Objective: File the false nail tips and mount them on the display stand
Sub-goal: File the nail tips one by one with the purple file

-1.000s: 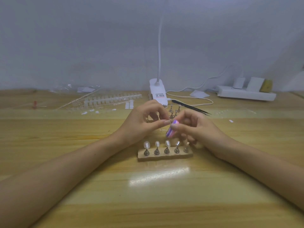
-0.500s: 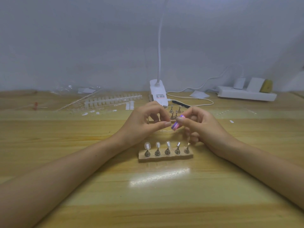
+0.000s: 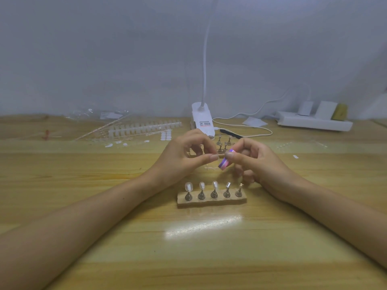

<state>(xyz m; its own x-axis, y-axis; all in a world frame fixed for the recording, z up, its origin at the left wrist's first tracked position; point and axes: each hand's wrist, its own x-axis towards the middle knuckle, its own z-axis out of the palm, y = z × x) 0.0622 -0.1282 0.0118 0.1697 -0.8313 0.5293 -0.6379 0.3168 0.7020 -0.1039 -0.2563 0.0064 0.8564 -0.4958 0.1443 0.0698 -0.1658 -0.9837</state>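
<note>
A plain pale grey wall is standing behind a wide wooden table. A white lamp is sitting near the table's far edge, its thin neck rising out of view. To the right, a white power strip is carrying 2 white plugs. A bright patch of light is shining on the tabletop.

Open tabletop fronts the display stand; spare pegs and lamp base crowd the far side.
</note>
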